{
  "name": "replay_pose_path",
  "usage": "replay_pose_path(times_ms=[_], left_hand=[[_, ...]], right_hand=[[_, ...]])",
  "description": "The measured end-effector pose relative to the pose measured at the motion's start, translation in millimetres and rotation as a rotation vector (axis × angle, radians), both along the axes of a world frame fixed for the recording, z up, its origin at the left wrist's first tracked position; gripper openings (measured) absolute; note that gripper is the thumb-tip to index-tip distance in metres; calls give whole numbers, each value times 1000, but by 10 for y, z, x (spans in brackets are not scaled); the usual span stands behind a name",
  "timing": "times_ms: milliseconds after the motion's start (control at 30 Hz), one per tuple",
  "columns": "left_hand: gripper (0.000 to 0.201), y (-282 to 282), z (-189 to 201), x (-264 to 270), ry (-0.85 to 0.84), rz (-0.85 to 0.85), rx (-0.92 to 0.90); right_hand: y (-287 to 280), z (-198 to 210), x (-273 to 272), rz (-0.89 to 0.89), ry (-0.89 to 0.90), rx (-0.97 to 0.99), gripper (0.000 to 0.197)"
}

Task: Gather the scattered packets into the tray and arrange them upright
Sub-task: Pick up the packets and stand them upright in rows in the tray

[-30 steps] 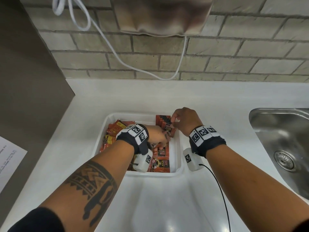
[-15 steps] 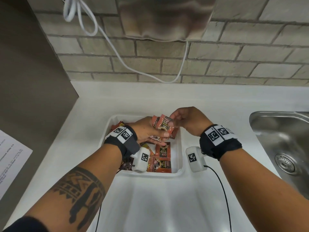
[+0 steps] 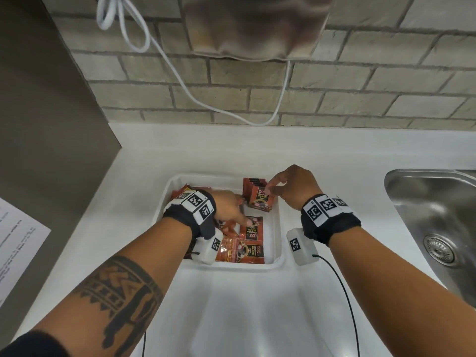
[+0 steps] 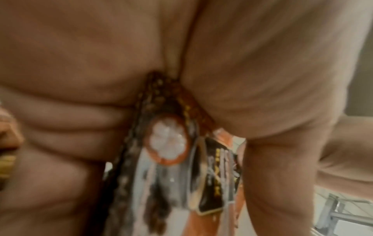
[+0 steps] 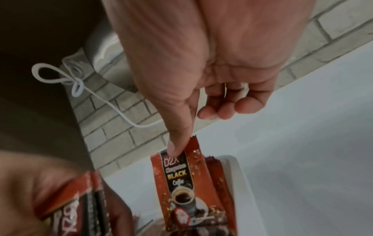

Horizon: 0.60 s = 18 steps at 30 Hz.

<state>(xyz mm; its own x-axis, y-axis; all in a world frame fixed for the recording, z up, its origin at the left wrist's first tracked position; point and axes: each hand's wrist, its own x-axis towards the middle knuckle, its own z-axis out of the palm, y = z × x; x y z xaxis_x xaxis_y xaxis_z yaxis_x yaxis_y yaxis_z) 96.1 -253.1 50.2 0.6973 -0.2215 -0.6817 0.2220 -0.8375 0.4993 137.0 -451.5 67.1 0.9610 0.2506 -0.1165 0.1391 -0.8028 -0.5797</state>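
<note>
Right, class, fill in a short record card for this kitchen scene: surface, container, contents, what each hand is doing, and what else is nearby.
surface: white countertop below a grey brick wall
container: white rectangular plastic tray
upright: row of red coffee packets standing at the tray's far right
flat: more red packets lying at the near end
right hand: pinches the front upright packet's top
left hand: grips several packets
nearby: steel sink, printed paper sheet, white cable

red coffee packets [image 3: 258, 199]: some upright, others flat | white tray [image 3: 277, 222]: on counter
</note>
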Motion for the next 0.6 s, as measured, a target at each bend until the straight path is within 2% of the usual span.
replay_pose_path(times_ms=[100, 200, 300, 400, 500, 600], left_hand=[[47, -147, -53, 54, -1, -83, -1], [44, -290, -92, 122, 30, -62, -26], [38, -361, -120, 185, 11, -112, 44], [27, -375, -171, 236, 27, -138, 75], [44, -376, -204, 261, 43, -114, 73], [38, -381, -192, 267, 37, -131, 89]], right_hand=[[72, -82, 16, -10, 32, -52, 7], [137, -148, 42, -7, 56, -102, 18], [164, -183, 58, 10, 72, -167, 25], [136, -205, 92, 12, 77, -125, 16], [112, -224, 109, 11, 61, -109, 9], [104, -252, 118, 17, 60, -97, 13]])
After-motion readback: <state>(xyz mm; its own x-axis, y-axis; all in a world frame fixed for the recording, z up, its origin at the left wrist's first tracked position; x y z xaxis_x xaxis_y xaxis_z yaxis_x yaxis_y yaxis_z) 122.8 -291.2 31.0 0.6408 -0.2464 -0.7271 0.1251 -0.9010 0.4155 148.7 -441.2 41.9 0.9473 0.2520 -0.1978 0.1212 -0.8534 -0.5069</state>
